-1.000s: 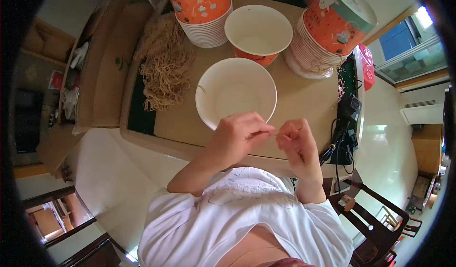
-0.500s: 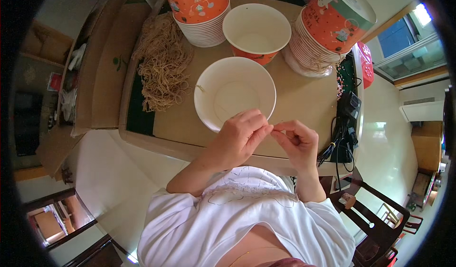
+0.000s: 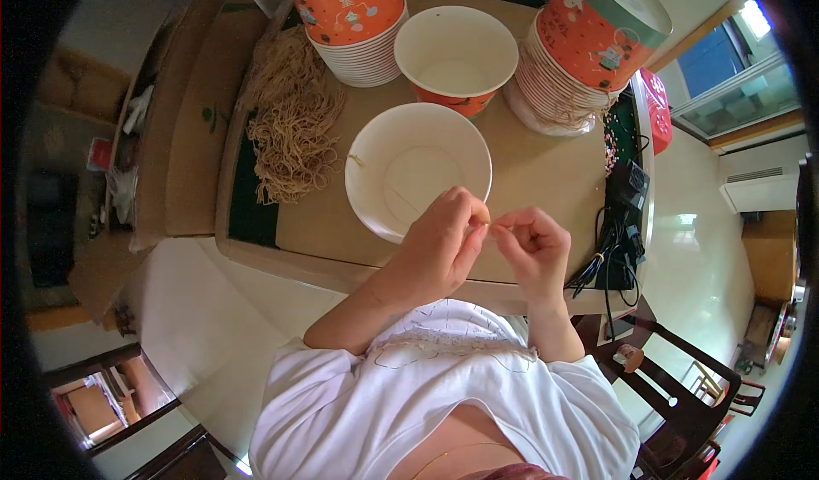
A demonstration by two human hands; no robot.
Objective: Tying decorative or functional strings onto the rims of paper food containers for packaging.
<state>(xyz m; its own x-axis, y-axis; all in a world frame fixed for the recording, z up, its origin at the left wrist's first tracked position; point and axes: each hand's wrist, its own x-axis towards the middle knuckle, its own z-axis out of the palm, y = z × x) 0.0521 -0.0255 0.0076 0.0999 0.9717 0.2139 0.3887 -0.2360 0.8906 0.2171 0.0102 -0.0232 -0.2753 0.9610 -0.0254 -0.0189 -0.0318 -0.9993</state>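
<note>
Round white paper bucket (image 3: 418,154) lies far and left of the pinched fingertips, left hand (image 3: 437,243) nearer than right hand (image 3: 539,247); what they grip, I cannot tell.

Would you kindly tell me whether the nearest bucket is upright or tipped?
Upright: the bucket shows its open mouth and inner floor.

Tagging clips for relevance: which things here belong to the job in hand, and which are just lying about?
Likely part of it:
left hand and right hand, fingertips close together; anything between them is too small to tell
near tub
rear tub
left stack
right stack
string pile

Likely just lying about:
adapter
cables
chair
</note>
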